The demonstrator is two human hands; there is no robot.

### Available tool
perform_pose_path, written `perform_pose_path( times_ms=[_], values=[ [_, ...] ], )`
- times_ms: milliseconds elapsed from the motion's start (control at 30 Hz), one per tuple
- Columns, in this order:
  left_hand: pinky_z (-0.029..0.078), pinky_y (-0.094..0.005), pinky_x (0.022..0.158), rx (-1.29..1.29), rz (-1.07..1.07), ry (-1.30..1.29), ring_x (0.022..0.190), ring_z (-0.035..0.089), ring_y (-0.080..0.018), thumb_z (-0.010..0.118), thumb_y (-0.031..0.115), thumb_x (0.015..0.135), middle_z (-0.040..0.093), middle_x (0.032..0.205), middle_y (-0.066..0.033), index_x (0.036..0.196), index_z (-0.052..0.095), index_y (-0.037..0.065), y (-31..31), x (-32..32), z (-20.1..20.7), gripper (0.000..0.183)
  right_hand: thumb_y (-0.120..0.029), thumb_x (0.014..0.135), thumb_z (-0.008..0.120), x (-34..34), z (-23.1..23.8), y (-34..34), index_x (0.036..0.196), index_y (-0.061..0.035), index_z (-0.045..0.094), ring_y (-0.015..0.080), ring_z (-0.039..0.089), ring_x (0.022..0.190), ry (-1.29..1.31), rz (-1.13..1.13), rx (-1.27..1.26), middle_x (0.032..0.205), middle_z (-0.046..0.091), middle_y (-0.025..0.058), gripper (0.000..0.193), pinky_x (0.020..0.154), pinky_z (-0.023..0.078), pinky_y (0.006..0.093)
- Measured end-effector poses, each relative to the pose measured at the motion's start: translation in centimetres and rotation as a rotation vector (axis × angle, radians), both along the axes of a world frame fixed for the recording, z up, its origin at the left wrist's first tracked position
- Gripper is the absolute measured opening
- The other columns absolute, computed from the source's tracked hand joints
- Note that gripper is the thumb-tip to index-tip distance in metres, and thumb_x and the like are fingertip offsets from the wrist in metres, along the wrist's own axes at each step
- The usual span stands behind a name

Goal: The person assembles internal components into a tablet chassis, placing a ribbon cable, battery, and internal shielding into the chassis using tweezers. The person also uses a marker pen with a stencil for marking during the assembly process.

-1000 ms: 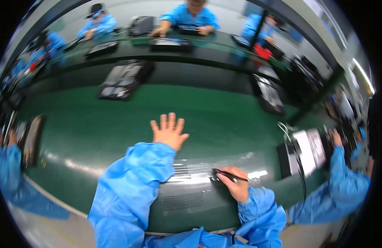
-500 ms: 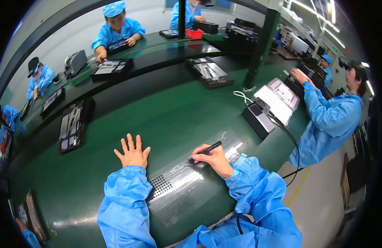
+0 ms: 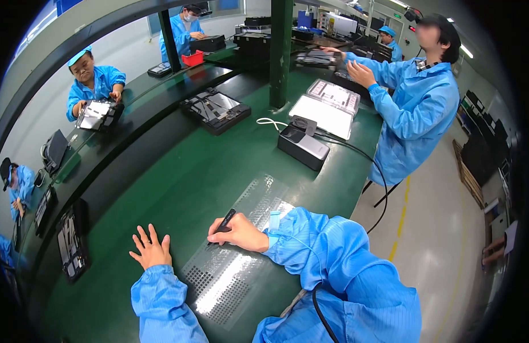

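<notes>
Pinching the pen [image 3: 227, 219], your right hand [image 3: 241, 233] stays at the sheet [image 3: 233, 275]; your view swung right, work seemingly undisturbed; your left hand [image 3: 153, 252] lies spread.

Bright ceiling lights [image 3: 466, 50], clear sheet [image 3: 233, 268] glaring, edges bowed, rim perhaps soft

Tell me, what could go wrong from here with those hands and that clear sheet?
The clear sheet might slide: the left hand is spread beside it, not holding it down.

The right hand grips a black pen-like tool low over the sheet, so a slip could scratch or nudge it.

The black cable runs over the table's edge, so a snag might tug whatever it connects to.
</notes>
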State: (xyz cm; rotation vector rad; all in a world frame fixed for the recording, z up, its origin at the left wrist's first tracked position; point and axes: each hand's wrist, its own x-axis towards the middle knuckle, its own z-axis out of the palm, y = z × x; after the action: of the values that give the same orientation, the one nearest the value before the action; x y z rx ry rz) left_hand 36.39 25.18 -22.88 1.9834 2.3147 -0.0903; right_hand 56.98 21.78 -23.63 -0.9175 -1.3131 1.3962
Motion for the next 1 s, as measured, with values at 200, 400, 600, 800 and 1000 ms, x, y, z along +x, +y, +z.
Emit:
perform_pose_path(
  times_ms=[200, 400, 600, 800, 1000],
  values=[
    [0.013, -0.0578, 0.092, 0.007, -0.005, 0.003, 0.123, 0.012, -0.0287, 0.038, 0.042, 0.081, 0.011, 0.135, -0.0055, 0.127, 0.023, 0.02, 0.19, 0.21, -0.02, 0.054, -0.012, 0.07, 0.061, 0.11, 0.1, -0.08, 0.072, -0.0002, 0.057, 0.0079, 0.051, 0.054, -0.032, 0.029, -0.029, 0.063, 0.056, 0.004, 0.012, 0.049, 0.042, 0.0208],
    [0.013, -0.059, 0.091, 0.01, 0.017, 0.011, 0.123, 0.012, -0.03, 0.037, 0.044, 0.081, 0.012, 0.135, -0.0061, 0.127, 0.023, 0.02, -0.02, 0.06, 0.29, 0.054, -0.011, 0.071, 0.06, -0.09, 1.0, -0.29, 0.074, 0.0011, 0.057, 0.0067, 0.049, 0.056, -0.034, 0.071, -0.059, 0.064, 0.055, 0.0021, 0.013, 0.052, 0.038, 0.02],
    [0.012, -0.0592, 0.091, 0.001, 0.022, -0.007, 0.123, 0.012, -0.0305, 0.037, 0.044, 0.081, 0.011, 0.135, -0.007, 0.127, 0.023, 0.02, -0.25, 0.35, 0.11, 0.054, -0.012, 0.07, 0.06, 0.09, 0.59, -0.32, 0.072, 0.0004, 0.056, 0.008, 0.051, 0.056, -0.032, 0.079, -0.041, 0.063, 0.057, 0.0041, 0.013, 0.05, 0.042, 0.0208],
    [0.012, -0.0593, 0.091, 0.023, 0.01, -0.014, 0.123, 0.013, -0.0305, 0.037, 0.043, 0.081, 0.012, 0.135, -0.0076, 0.127, 0.024, 0.019, -0.31, 0.07, -0.06, 0.053, -0.012, 0.071, 0.059, -0.2, 0.6, -0.41, 0.072, -0.0005, 0.056, 0.0064, 0.048, 0.053, -0.062, 0.062, -0.04, 0.059, 0.053, 0.0018, 0.012, 0.049, 0.038, 0.0203],
    [0.013, -0.0586, 0.092, 0.055, -0.003, -0.008, 0.122, 0.013, -0.031, 0.038, 0.042, 0.082, 0.012, 0.135, -0.0078, 0.127, 0.025, 0.018, -0.23, -0.22, 0.08, 0.053, -0.013, 0.071, 0.06, -0.47, 0.96, -0.44, 0.072, -0.0012, 0.057, 0.0061, 0.046, 0.052, -0.08, 0.042, -0.043, 0.055, 0.05, 0.0017, 0.012, 0.047, 0.035, 0.0205]
  ],
)
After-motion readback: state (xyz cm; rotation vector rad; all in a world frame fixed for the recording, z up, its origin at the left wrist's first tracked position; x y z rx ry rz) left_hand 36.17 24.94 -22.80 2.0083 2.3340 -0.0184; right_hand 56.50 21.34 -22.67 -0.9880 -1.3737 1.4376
